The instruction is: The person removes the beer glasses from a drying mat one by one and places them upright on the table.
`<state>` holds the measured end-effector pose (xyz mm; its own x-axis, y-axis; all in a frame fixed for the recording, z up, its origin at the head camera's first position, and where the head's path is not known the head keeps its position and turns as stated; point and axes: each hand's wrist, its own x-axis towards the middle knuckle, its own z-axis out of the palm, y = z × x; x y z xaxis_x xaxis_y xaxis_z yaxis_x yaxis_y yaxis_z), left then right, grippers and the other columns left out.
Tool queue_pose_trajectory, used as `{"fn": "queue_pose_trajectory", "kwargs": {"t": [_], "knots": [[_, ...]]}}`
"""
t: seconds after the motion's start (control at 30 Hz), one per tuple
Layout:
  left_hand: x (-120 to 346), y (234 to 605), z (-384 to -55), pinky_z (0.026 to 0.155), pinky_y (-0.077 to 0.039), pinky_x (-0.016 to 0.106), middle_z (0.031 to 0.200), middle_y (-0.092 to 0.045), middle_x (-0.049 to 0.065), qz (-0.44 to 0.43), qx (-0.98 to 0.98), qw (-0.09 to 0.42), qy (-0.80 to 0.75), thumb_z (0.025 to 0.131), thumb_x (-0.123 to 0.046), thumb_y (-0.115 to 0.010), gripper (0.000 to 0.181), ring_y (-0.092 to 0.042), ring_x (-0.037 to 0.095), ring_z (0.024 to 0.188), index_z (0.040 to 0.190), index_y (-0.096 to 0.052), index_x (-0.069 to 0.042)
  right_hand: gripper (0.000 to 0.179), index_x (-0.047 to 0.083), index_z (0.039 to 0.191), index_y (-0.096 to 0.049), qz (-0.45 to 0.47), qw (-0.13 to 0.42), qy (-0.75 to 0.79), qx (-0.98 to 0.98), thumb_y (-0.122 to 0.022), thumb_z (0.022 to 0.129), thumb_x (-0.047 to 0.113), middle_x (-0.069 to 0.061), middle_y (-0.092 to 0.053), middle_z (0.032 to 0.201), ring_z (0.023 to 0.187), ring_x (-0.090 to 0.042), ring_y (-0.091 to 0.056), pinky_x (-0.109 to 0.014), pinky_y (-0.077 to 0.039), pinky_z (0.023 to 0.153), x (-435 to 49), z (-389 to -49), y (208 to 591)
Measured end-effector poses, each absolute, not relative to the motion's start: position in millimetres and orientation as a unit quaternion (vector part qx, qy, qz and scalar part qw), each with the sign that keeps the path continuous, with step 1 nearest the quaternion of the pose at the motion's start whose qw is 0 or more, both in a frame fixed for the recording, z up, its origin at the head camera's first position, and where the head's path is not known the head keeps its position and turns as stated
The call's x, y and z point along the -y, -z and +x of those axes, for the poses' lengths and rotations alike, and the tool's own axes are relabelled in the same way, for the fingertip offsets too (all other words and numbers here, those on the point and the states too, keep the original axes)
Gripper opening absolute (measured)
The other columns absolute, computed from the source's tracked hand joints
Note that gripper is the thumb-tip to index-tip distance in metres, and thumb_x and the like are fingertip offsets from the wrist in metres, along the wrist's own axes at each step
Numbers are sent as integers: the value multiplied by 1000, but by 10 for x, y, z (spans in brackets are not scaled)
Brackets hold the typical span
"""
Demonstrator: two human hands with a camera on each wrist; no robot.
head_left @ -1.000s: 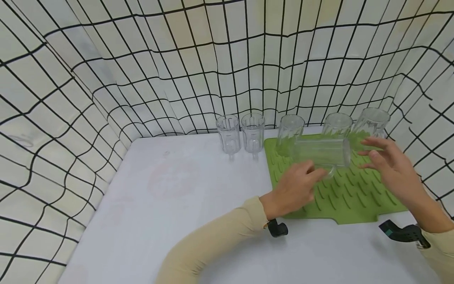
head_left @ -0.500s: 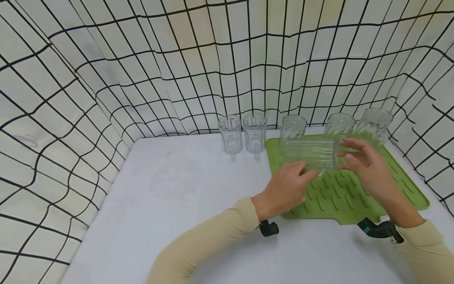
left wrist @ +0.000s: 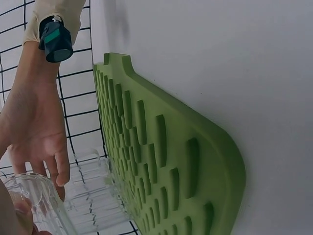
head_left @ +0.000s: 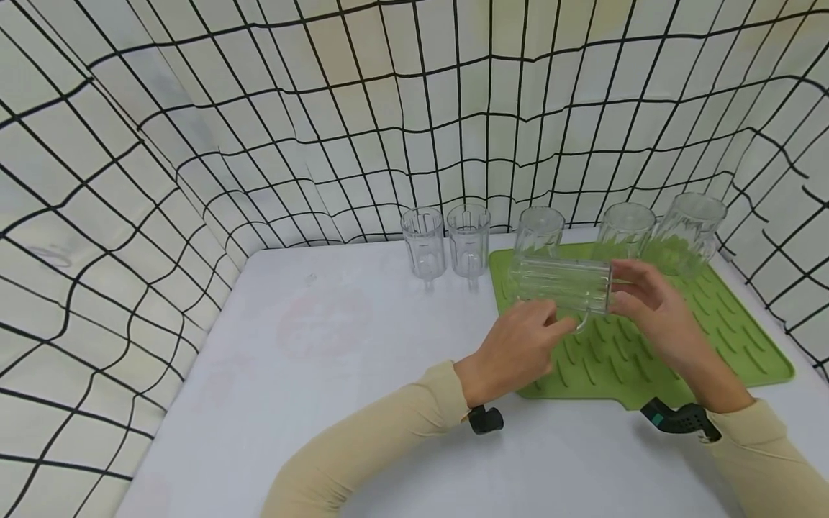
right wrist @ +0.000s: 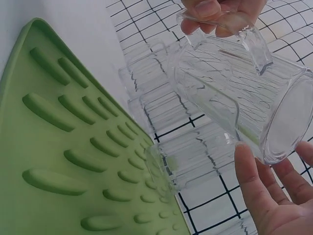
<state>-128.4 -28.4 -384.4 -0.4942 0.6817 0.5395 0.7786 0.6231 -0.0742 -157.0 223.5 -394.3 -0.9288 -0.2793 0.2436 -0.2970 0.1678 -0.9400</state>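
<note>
A clear glass mug [head_left: 563, 283] lies sideways in the air above the green ridged mat [head_left: 732, 352]. My left hand [head_left: 518, 349] grips its handle, which hangs toward me. At the mug's right end, the thumb and fingers of my right hand [head_left: 667, 331] hold the rim of that end. The right wrist view shows the mug [right wrist: 234, 93] close up, left fingers [right wrist: 208, 9] curled through the handle and right fingertips [right wrist: 244, 156] against the edge. Part of the mug [left wrist: 41, 196] also enters the left wrist view.
Three glass mugs stand along the mat's back edge: a left one [head_left: 540, 229], a middle one [head_left: 627, 224] and a right one [head_left: 689, 229]. Two more, a mug [head_left: 424, 244] and its neighbour [head_left: 469, 241], stand on the white table [head_left: 311, 324]. Black netting [head_left: 363, 129] encloses the table.
My right hand has moved left and now holds the mug's right end, from which it stood apart a second ago. The mug and left hand have shifted slightly left.
</note>
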Motion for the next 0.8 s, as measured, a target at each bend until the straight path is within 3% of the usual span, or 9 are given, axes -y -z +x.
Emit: {"fn": "queue_pose_trajectory", "kwargs": {"t": [0.4, 0.8], "knots": [[318, 3871, -1247, 61, -26, 19, 86, -55, -4, -422, 871, 248, 47, 76, -1, -73, 40, -48, 9, 71, 110, -69, -20, 64, 14, 154, -42, 191, 18, -579, 793, -67, 97, -1, 22, -51, 141, 123, 6, -54, -8, -53, 90, -2182, -1574, 3998], [352, 3914, -1263, 61, -31, 18, 86, -57, -5, -419, 871, 252, 37, 75, 0, -72, 39, -49, 8, 70, 109, -70, -20, 62, 14, 151, -45, 182, 19, -573, 799, -71, 96, 2, 21, -51, 137, 122, 6, -53, -10, -56, 89, -2099, -1598, 4000]]}}
